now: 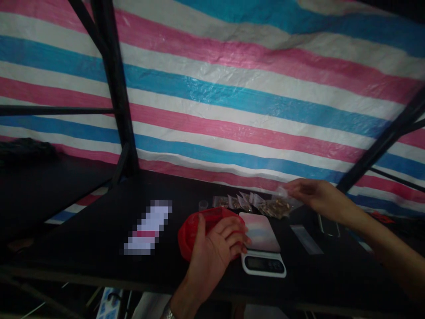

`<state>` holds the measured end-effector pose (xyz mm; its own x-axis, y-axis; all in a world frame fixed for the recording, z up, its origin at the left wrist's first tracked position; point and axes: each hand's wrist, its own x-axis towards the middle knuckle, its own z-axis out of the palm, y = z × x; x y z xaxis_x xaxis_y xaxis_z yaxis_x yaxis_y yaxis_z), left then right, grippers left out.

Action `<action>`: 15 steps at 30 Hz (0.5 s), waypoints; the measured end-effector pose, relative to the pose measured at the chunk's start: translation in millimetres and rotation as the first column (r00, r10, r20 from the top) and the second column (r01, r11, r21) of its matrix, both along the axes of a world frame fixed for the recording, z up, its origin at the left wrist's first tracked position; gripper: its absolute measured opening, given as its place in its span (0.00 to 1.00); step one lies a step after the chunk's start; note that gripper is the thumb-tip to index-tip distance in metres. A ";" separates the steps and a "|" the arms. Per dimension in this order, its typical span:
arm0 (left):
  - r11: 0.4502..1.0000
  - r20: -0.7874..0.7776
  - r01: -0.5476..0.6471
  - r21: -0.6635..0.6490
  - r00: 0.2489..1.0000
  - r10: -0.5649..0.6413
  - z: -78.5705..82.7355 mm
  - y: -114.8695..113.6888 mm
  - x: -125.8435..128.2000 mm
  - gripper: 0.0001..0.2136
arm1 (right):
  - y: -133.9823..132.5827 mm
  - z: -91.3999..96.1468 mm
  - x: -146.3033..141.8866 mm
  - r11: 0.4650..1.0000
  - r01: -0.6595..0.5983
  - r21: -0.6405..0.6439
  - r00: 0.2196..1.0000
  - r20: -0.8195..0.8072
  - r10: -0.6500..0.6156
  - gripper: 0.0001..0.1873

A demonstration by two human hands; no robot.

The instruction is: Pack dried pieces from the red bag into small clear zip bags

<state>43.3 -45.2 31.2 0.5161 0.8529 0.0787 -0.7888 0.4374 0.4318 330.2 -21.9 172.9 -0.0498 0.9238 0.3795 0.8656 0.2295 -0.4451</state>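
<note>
Clear bag of brown bits [277,205] hangs pinched at its top in the right hand [314,195] near the table's [99,221] back edge, beyond the scale [262,241], while the left hand [215,250] grips the red bowl [188,235] beside it; a firm, level pinch should prevent spills.

Backed by a wrinkled tarp wall [232,88] striped pink, blue and white, glossy where lit. Framed by black metal: an upright post [114,88] at left with a crossbar [49,110], a slanted brace [381,141] at right. Dim throughout, over a black counter [99,221] nearly lost in shadow.
</note>
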 end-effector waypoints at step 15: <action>0.703 -0.631 -0.520 0.484 0.349 0.693 -19.4 -21.8 18.2 0.28 | -17.3 -71.3 -150.6 0.988 0.007 0.155 0.815 -0.574 0.084 0.13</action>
<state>61.5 -67.0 11.9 -0.2024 0.9700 0.1350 -0.1666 -0.1700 0.9713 179.6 -39.3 101.6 0.1859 0.8591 0.4769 0.4484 0.3577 -0.8192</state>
